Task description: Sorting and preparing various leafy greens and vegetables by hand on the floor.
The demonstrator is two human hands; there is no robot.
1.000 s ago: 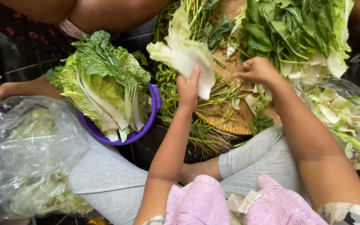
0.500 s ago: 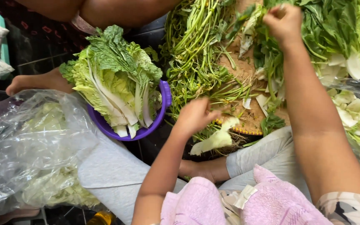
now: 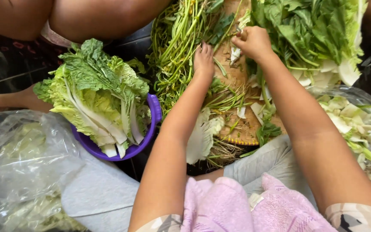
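My left hand point(image 3: 203, 58) lies flat, fingers down, on a pile of long green stems point(image 3: 179, 38) at the far side of a woven tray point(image 3: 237, 79). My right hand point(image 3: 254, 43) hovers just to its right, fingers curled and pinched on a small pale leaf scrap point(image 3: 236, 53). A big pale cabbage leaf point(image 3: 202, 138) lies loose at the tray's near edge, under my left forearm. Small leaf bits are scattered over the tray.
A purple bowl point(image 3: 154, 112) heaped with cabbage leaves point(image 3: 93, 94) stands to the left. Leafy greens point(image 3: 312, 30) are piled at the top right. Clear plastic bags hold greens at left point(image 3: 18, 159) and right point(image 3: 357, 129). Another person's legs point(image 3: 86, 17) cross the top.
My left hand has let go of the big pale cabbage leaf, which lies at the tray's near edge, and moved up onto the stems. My right hand came back from the greens toward the tray.
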